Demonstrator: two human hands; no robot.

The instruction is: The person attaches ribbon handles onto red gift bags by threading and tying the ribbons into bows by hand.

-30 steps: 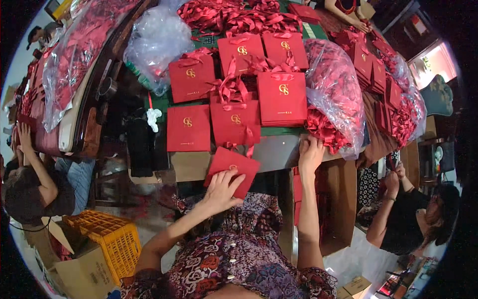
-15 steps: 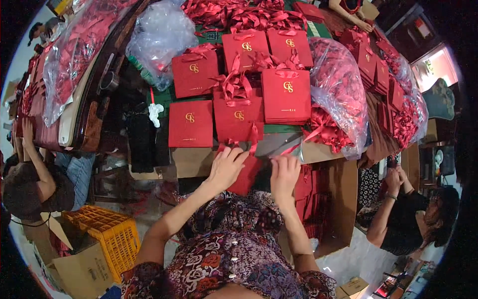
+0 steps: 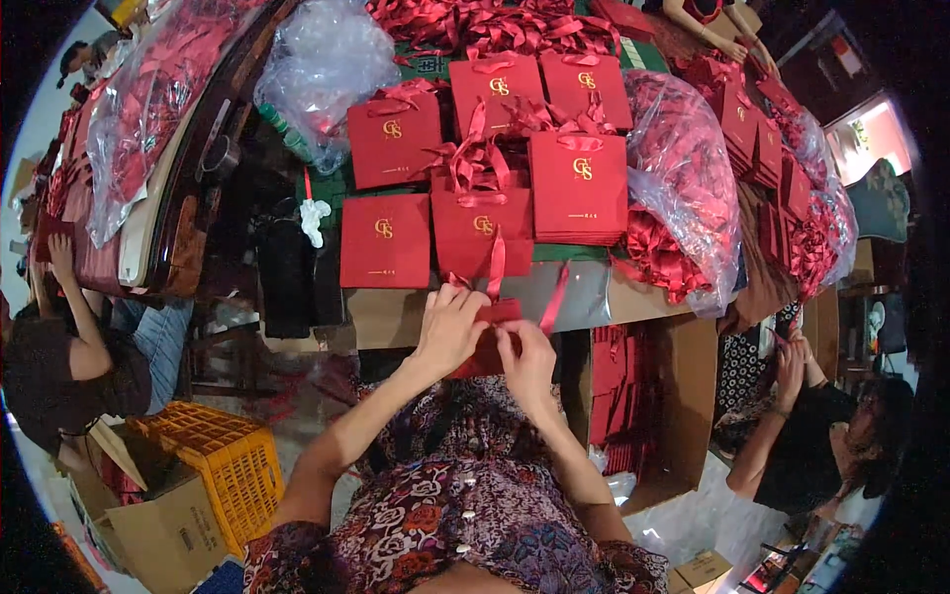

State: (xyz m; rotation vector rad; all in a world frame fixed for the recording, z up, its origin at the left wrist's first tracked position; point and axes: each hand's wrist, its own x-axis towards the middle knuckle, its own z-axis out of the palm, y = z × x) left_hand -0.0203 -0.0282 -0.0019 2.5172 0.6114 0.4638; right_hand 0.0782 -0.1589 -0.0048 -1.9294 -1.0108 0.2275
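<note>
My left hand (image 3: 450, 329) is closed on the upper edge of a small red paper gift bag (image 3: 479, 362), held in front of my lap at the table's front edge. My right hand (image 3: 528, 364) is pinched at the bag's upper right edge, with a red satin ribbon (image 3: 556, 297) running up from it. Another length of ribbon (image 3: 498, 263) stands up between the two hands. My fingers hide the point where ribbon and bag meet. Just beyond lie several finished-looking red bags with ribbon handles, among them a flat bag (image 3: 385, 241) and a neat stack (image 3: 578, 188).
A clear plastic sack of ribbons (image 3: 683, 188) bulges at the right, and crumpled plastic (image 3: 322, 74) lies at the left. Below the table, an open carton (image 3: 683, 396) holds red bags. A yellow crate (image 3: 223, 460) stands left. Co-workers (image 3: 816, 426) sit on both sides.
My right hand has moved left and down, from out beside the bag to its upper edge near my left hand. The ribbon between the hands stands straighter. My left hand stays on the bag.
</note>
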